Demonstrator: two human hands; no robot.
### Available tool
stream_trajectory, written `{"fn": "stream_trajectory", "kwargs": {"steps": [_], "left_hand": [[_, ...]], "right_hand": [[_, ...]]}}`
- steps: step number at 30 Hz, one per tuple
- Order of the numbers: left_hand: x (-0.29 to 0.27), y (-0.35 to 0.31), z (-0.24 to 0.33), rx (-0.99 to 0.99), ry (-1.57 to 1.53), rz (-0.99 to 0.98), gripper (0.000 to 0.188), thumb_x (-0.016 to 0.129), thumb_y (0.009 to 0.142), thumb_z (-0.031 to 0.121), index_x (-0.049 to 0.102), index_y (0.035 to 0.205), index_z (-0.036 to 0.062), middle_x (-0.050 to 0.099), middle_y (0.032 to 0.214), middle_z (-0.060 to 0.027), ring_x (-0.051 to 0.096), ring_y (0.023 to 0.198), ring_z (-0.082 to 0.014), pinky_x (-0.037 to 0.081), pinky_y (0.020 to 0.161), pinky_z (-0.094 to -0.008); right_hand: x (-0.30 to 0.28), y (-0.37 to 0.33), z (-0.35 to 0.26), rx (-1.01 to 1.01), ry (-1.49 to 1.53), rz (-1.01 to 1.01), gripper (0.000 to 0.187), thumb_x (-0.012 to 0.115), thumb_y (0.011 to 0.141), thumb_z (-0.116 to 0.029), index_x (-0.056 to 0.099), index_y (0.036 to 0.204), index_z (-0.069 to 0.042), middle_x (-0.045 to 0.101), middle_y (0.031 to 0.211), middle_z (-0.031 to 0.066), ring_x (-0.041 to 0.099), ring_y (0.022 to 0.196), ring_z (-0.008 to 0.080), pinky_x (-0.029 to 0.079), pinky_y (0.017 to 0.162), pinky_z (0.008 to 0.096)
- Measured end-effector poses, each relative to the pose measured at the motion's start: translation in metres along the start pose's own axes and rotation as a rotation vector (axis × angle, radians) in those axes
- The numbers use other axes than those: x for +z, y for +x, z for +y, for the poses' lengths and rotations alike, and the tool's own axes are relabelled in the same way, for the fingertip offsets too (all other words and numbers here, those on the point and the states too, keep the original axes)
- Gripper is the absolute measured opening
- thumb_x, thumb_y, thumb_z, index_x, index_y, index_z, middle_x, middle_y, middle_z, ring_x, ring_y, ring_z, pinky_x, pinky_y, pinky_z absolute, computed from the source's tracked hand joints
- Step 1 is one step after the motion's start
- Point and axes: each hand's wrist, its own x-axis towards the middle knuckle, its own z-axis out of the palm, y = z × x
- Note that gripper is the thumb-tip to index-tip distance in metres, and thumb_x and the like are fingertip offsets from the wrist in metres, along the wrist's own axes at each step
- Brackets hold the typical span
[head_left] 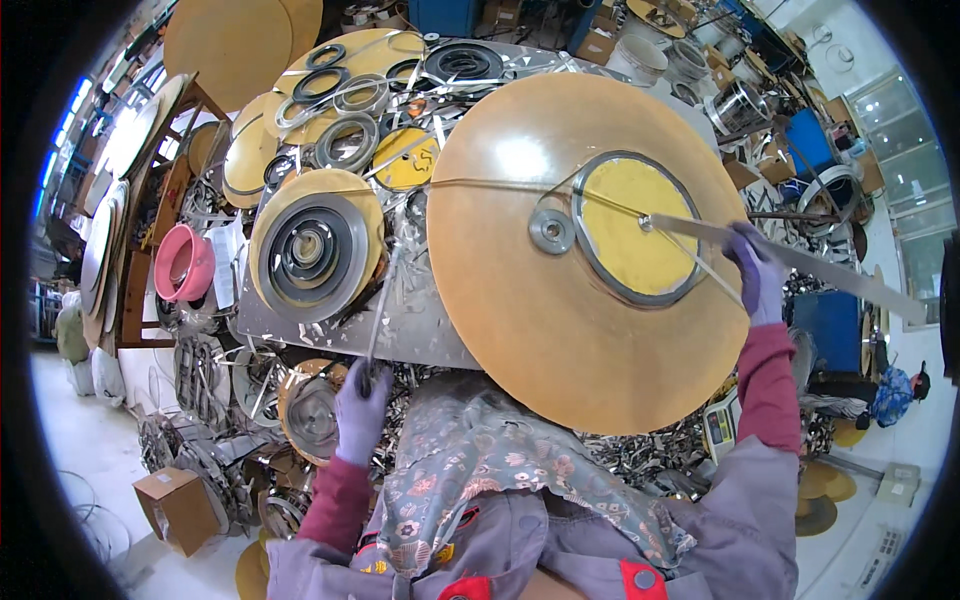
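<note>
dark scrawled marks (414,151) on a yellow disc (393,172), small greenish display (719,428) on a pale device (733,410), neither legible

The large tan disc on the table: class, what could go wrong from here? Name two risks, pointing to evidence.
1. The large tan disc appears to overhang the near edge of the table, so pressure there might tip it.
2. The long metal strip reaches well past the right hand, so its free end could swing and knock something; its edges might also cut the purple glove.
</note>
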Motion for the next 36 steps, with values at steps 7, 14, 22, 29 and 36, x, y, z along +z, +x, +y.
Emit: {"fn": "stream_trajectory", "kwargs": {"steps": [7,14,22,29,36], "left_hand": [[0.061,0.012,0.070,0.354,0.066,-0.380,0.037,0.063,0.084,0.015,0.057,0.119,0.0053,0.064,0.091,-0.0194,0.064,0.080,-0.0340,0.050,0.068,-0.0388],[0.091,0.019,0.061,0.366,0.199,-0.350,0.033,0.058,0.088,0.020,0.056,0.119,0.0086,0.062,0.080,-0.0172,0.062,0.072,-0.0347,0.048,0.062,-0.0421],[0.100,0.034,0.079,0.286,0.258,-0.400,0.030,0.055,0.088,0.016,0.054,0.117,0.0080,0.063,0.086,-0.0184,0.062,0.078,-0.0364,0.049,0.064,-0.0439],[0.102,0.069,0.083,0.265,0.283,-0.447,0.022,0.054,0.088,0.014,0.053,0.109,0.0053,0.063,0.085,-0.0226,0.062,0.079,-0.0401,0.048,0.065,-0.0472],[0.051,0.068,0.080,0.243,0.356,-0.549,0.017,0.054,0.089,0.016,0.053,0.099,0.0019,0.062,0.082,-0.0239,0.060,0.079,-0.0423,0.046,0.066,-0.0497]], "right_hand": [[0.152,0.083,-0.032,-0.004,-0.007,-0.586,0.029,0.063,0.085,-0.018,0.066,0.109,-0.002,0.067,0.093,0.0049,0.063,0.086,0.0122,0.048,0.080,0.0232],[0.232,0.165,-0.031,-0.198,-0.124,-0.926,0.024,0.065,0.079,-0.004,0.068,0.103,-0.003,0.068,0.093,0.0048,0.062,0.084,0.0109,0.050,0.077,0.0245],[0.060,0.302,0.098,-0.145,-0.491,-0.096,0.035,0.070,0.077,-0.025,0.068,0.107,-0.007,0.069,0.092,0.0089,0.065,0.083,0.0149,0.051,0.076,0.0273],[-0.073,0.268,0.146,-0.098,-0.249,0.275,0.025,0.069,0.078,-0.015,0.069,0.101,-0.004,0.069,0.089,0.0088,0.064,0.080,0.0165,0.052,0.070,0.0288],[-0.061,0.206,0.157,0.044,-0.081,0.170,0.024,0.070,0.081,-0.019,0.069,0.101,-0.005,0.067,0.090,0.0059,0.061,0.077,0.0115,0.053,0.063,0.0252]]}}
